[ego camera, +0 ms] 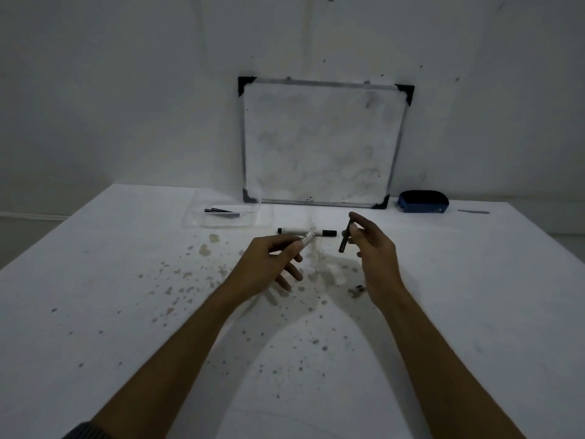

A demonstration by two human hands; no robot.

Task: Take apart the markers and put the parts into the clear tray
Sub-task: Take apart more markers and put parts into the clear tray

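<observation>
Marker parts: two dark pieces lie in tray (226,213), far left. Left hand (272,264) grips pale barrel (306,239); whole marker (306,231) lies behind. Right hand (375,248) pinches dark cap (344,240).

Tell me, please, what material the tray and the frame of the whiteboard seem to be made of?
The tray: probably clear, glossy plastic, because the white table shows through its walls and only faint edges are visible. The whiteboard frame: apparently thin grey metal with a dull sheen, with black corner caps that look like plastic. The dim, blurry image leaves both uncertain.
</observation>
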